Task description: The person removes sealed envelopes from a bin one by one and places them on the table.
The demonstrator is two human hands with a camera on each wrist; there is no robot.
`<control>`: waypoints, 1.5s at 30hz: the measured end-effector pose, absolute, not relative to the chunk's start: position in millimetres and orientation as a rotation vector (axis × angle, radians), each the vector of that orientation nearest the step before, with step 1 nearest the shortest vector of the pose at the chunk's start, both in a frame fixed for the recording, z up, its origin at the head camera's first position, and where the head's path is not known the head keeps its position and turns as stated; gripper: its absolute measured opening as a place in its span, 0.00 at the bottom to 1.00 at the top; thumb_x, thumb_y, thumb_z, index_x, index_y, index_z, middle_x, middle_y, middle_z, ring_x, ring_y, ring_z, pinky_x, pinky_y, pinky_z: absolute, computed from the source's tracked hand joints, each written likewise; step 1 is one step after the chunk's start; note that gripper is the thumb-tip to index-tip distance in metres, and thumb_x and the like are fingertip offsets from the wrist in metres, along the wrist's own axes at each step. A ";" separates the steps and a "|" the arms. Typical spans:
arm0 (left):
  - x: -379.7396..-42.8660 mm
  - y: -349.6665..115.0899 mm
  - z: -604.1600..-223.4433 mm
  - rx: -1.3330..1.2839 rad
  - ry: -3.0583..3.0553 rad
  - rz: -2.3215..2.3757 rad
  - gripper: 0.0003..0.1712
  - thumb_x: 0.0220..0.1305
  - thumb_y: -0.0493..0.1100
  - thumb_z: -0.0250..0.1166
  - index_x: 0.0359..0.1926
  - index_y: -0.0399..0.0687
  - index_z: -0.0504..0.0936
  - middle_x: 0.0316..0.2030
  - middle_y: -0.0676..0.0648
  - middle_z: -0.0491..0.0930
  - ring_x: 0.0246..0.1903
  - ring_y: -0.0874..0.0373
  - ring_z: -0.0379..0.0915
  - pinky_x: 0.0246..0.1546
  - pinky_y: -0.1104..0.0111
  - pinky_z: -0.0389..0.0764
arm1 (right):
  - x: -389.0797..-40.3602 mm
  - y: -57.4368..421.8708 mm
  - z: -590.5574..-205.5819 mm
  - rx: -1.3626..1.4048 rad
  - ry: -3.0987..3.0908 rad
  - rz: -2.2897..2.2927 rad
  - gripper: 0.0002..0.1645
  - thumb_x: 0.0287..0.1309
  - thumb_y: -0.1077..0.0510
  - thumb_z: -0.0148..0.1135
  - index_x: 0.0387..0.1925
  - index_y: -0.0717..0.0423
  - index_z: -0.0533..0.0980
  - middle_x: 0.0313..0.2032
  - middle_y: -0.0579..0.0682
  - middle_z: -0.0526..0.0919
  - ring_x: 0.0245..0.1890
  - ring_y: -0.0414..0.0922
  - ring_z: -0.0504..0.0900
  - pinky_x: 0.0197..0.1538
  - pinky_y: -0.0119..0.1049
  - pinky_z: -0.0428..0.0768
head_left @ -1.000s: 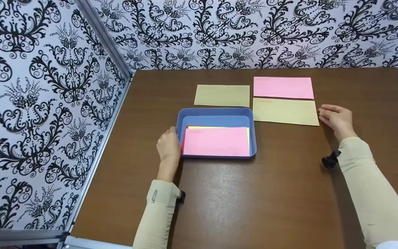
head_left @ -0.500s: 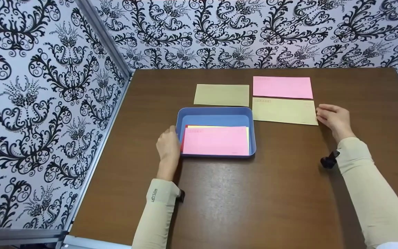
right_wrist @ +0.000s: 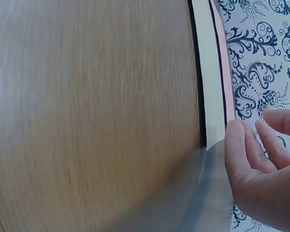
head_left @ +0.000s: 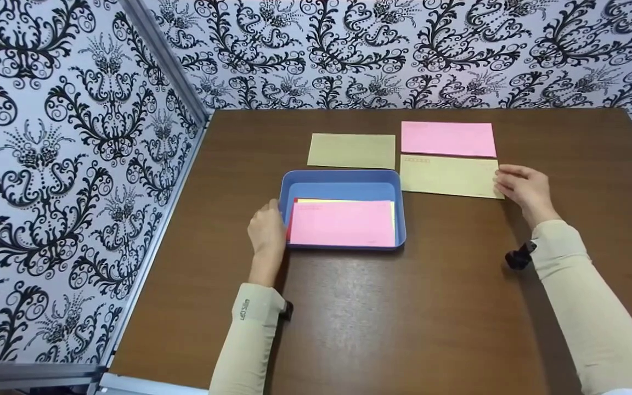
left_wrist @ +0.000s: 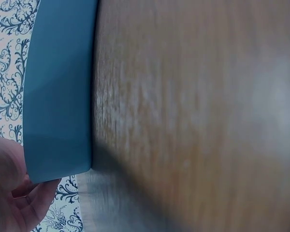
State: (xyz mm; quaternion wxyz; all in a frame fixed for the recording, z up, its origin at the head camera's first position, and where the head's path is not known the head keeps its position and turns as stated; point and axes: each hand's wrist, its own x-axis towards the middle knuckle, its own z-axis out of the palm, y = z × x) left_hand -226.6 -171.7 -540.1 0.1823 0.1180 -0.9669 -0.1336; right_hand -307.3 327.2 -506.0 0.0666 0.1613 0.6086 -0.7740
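In the head view my left hand [head_left: 266,227] grips the left wall of a blue plastic tray [head_left: 343,176]. The left wrist view has its fingers curled at the corner of the tray [left_wrist: 60,96]. Inside the tray lies a pink envelope [head_left: 343,224] on top of yellow and red ones, whose edges peek out. My right hand [head_left: 527,189] is at the right end of a pale yellow envelope [head_left: 447,176], over its edge, fingers loosely bent. In the right wrist view the hand [right_wrist: 261,169] has thumb and fingers apart, nothing held between them.
Behind the pale yellow envelope lies a pink envelope [head_left: 447,139]. A tan envelope [head_left: 352,151] is just behind the tray. All rest on a brown wooden table [head_left: 382,312], with patterned panels [head_left: 360,55] at the back and left.
My right hand has moved left, from beside the pale yellow envelope to over its right end. The left hand and the tray have stayed put.
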 end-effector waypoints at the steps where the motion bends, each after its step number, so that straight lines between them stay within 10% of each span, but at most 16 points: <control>1: -226.8 -171.7 -540.0 0.332 -2.730 -0.379 0.12 0.63 0.33 0.59 0.46 0.42 0.83 0.39 0.39 0.87 0.38 0.37 0.85 0.37 0.47 0.84 | -307.1 326.8 -505.6 0.481 1.832 -2.331 0.12 0.61 0.71 0.61 0.35 0.51 0.82 0.29 0.40 0.87 0.31 0.34 0.87 0.40 0.25 0.85; 45: -227.6 -172.4 -534.1 0.383 -2.822 -0.419 0.15 0.65 0.32 0.56 0.50 0.43 0.82 0.42 0.38 0.87 0.41 0.36 0.85 0.40 0.46 0.84 | -285.7 294.7 -507.7 0.240 1.845 -2.295 0.11 0.62 0.70 0.61 0.41 0.54 0.82 0.34 0.42 0.88 0.35 0.34 0.88 0.45 0.26 0.84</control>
